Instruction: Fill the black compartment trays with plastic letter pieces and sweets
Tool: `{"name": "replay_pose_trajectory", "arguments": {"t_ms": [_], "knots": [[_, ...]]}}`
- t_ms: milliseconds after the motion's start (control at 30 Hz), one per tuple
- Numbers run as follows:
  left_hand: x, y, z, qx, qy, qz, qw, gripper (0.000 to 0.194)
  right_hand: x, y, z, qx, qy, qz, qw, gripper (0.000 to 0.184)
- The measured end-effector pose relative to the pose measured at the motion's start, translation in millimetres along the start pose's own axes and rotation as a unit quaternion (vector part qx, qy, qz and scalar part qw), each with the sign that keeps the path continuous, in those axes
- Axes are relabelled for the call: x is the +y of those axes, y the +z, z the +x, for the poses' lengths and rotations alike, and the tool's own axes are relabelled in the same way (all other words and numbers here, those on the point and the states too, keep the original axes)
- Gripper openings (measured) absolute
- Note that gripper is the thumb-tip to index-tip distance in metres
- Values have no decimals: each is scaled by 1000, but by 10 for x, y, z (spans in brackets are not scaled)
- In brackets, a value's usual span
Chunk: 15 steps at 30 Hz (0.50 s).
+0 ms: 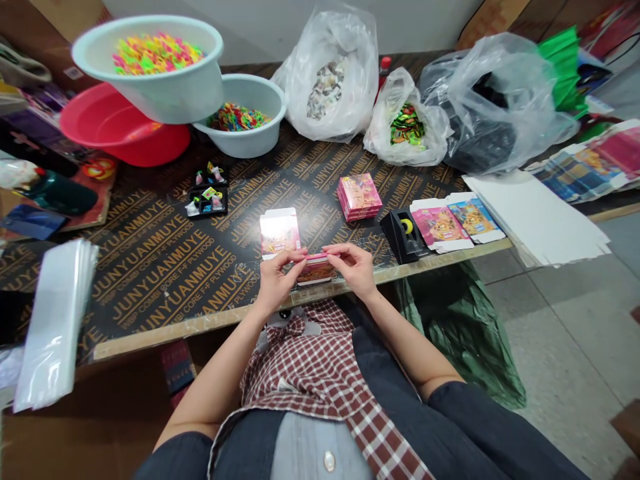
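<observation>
Pink box (316, 271), mid-frame at the near edge of the table (165, 330), and it's a careful grip: left hand (280, 277) and right hand (353, 267) pinch its upper edge between thumbs and fingertips! Looks like thin card, so light, even pressure from both sides should keep that edge straight and uncrushed.

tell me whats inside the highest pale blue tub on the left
The highest tub holds a heap of small pieces, mostly pink, yellow and orange. The tub's bottom and anything beneath the heap's top layer are covered, so can't be seen.
</observation>
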<state>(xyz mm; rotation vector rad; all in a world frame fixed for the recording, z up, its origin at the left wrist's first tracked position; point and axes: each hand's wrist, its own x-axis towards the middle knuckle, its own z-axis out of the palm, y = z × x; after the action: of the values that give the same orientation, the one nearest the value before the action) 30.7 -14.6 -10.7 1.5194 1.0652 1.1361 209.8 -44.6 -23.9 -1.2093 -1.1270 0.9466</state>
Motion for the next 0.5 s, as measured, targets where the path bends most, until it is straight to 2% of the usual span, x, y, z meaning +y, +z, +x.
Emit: {"name": "replay_pose_trajectory", "arguments": {"t_ms": [133, 233, 333, 433, 500], "knots": [[-77, -130, -8, -52, 114, 97, 987, 10, 39, -135, 30, -44, -59, -64, 995, 21], [-155, -202, -14, -72, 158, 145, 974, 8, 120, -210, 34, -106, -138, -149, 973, 20], [-199, -178, 7, -91, 191, 195, 958, 9, 203, -185, 6, -142, -209, -193, 948, 23], [-163, -64, 73, -138, 223, 262, 928, 9, 177, -210, -57, -114, -232, -247, 934, 22], [-100, 20, 129, -155, 245, 303, 908, 19, 107, -381, -107, -63, -222, -283, 931, 27]]}}
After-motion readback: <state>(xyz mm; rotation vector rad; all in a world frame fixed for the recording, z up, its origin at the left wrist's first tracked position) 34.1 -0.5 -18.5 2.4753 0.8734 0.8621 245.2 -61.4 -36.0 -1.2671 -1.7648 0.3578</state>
